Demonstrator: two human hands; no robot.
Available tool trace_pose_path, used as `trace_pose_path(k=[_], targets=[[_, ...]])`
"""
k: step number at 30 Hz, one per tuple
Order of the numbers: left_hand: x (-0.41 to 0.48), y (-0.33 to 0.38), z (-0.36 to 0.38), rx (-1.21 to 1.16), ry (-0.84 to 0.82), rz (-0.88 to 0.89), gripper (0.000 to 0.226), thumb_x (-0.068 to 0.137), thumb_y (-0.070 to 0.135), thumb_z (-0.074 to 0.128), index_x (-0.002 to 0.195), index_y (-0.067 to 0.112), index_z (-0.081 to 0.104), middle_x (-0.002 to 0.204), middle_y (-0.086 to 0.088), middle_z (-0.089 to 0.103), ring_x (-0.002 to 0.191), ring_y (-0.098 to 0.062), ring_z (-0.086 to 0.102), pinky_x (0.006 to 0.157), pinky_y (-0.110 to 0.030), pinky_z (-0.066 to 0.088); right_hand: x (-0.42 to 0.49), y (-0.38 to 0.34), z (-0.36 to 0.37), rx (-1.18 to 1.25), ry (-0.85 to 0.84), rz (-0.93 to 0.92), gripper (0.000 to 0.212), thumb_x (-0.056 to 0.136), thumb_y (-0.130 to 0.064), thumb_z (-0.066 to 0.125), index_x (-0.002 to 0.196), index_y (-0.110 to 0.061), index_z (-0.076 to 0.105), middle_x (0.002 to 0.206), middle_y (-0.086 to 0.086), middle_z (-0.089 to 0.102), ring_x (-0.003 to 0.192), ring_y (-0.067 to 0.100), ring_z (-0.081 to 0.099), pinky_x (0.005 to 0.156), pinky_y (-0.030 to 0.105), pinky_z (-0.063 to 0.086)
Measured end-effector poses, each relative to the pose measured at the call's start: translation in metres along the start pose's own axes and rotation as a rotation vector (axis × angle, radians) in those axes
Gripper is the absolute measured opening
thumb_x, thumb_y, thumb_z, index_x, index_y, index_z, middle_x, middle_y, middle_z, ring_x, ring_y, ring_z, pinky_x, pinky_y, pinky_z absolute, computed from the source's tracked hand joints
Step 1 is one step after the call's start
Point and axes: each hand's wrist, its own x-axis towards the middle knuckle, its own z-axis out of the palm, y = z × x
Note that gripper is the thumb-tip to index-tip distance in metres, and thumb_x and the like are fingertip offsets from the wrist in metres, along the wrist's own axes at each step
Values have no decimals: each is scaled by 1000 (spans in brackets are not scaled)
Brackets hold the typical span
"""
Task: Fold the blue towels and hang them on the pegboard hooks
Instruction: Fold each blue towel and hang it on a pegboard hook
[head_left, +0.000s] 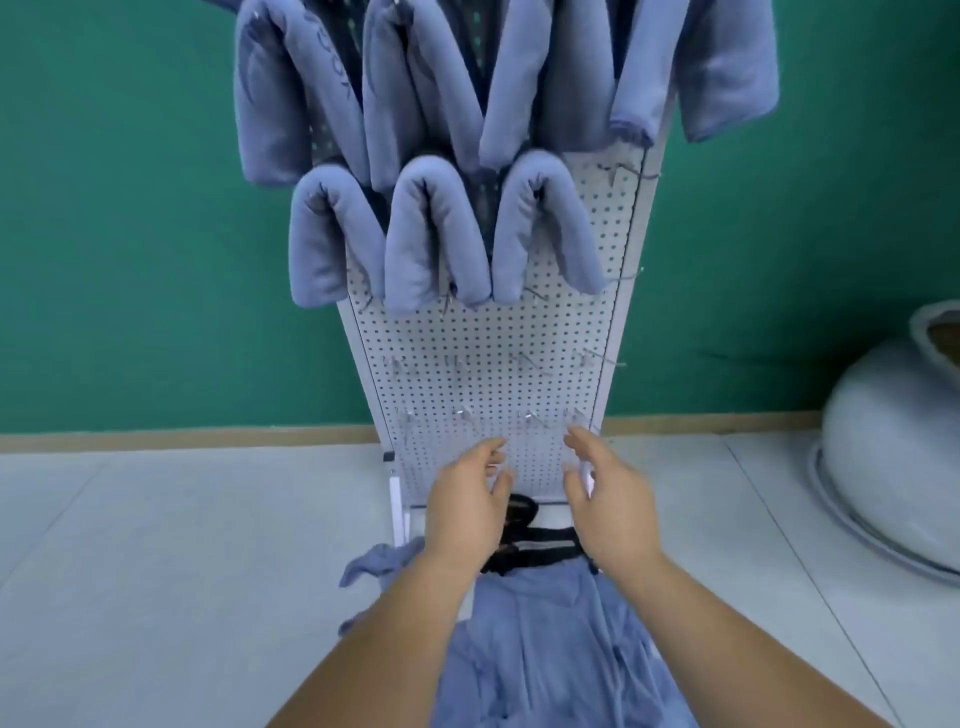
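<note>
Head view: white pegboard (483, 343) stands upright against the green wall (130, 234), w/ folded blue towels already draped over hooks. Top row runs off the frame's upper edge; below it a row of three, e.g. the middle folded towel (436, 234), each hanging as a fat inverted U. Right of that row, bare wire hooks (626, 275), plus two more empty rows lower down.

Left hand (467, 499) and right hand (608, 499) are both spread, fingers loose, near each other but apart, holding nothing, hovering in front of the pegboard's low edge. Just under them sits a black frame (535, 545), prob. a rack or basket rim; can't tell which.

Next work piece: the loose blue towel pile (545, 649), rumpled, lying near the person between the forearms, w/ a crumpled bit poking out to the left.

Handling, by my read: soft, limp, light terry-type cloth, no stiffness, so it'll sag and bunch wherever it isn't supported. Not fragile, not slippery; grips easily. Best hold looks like two adjacent corners or a hemmed edge, one per hand, lift and shake flat, then fold. Grabbing mid-pile would likely drag up a wad or two pieces at once. Folded, it's bulky, so center it on the hook or it may slide off one side.
</note>
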Motion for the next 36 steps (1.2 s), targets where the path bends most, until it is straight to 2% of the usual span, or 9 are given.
trace_pose_path(k=[3, 7, 10, 15, 22, 26, 29, 33, 36], targets=[[-48, -61, 20, 130, -234, -88, 47, 97, 24, 72, 142, 23, 63, 126, 3, 71, 112, -15, 68, 97, -25, 50, -47, 59, 24, -163, -388, 118, 55, 101, -36, 65, 153, -31, 50, 143, -2, 65, 126, 25, 63, 105, 36, 50], [-115, -132, 38, 375, -552, -282, 53, 96, 33, 68, 147, 31, 55, 136, 0, 64, 123, -25, 63, 97, -30, 50, -113, 107, 39, -362, -845, 121, 62, 102, -52, 59, 159, -35, 40, 162, -2, 45, 147, 23, 43, 119, 34, 35], [-158, -152, 46, 387, -684, -329, 49, 98, 36, 67, 145, 33, 55, 149, 3, 56, 131, -23, 57, 105, -30, 47, -157, 126, 45, -435, -1037, 138, 63, 102, -51, 59, 160, -43, 34, 164, 2, 36, 148, 27, 40, 118, 36, 38], [-211, -164, 62, 294, -826, -458, 73, 99, 33, 68, 163, 34, 32, 164, 1, 41, 146, -26, 45, 115, -35, 44, -199, 138, 63, -535, -1257, 144, 68, 98, -54, 63, 159, -46, 35, 170, 5, 16, 152, 36, 29, 122, 43, 35], [-229, -168, 57, 242, -694, -500, 70, 96, 34, 72, 159, 36, 40, 154, 3, 53, 136, -20, 55, 109, -31, 47, -209, 136, 63, -569, -1128, 170, 40, 101, -28, 55, 141, -26, 59, 145, 4, 45, 131, 29, 51, 107, 45, 50], [-222, -157, 58, 214, -596, -449, 72, 97, 39, 70, 160, 35, 36, 159, 5, 48, 144, -21, 47, 116, -38, 44, -198, 126, 58, -262, -838, 219, 25, 96, -13, 66, 102, -34, 77, 108, -17, 64, 102, 7, 65, 91, 23, 54], [-202, -136, 61, 144, -571, -351, 67, 99, 38, 69, 159, 37, 39, 154, 5, 53, 142, -18, 48, 117, -37, 42, -183, 105, 52, -21, -735, 206, 29, 88, -8, 79, 93, -37, 78, 99, -22, 71, 97, -2, 66, 90, 7, 45], [-168, -105, 56, 98, -610, -284, 45, 99, 29, 70, 143, 31, 59, 112, 9, 66, 104, -12, 63, 99, -33, 53, -151, 77, 35, 38, -689, 132, 34, 83, -7, 84, 96, -37, 76, 90, -25, 71, 89, -7, 63, 82, 12, 48], [-139, -87, 41, 133, -561, -224, 19, 88, 32, 82, 103, 27, 73, 73, 12, 60, 73, -13, 62, 75, -31, 53, -119, 63, 16, -108, -711, 84, 38, 81, -15, 85, 102, -41, 68, 89, -15, 64, 81, 5, 61, 80, 25, 53]])
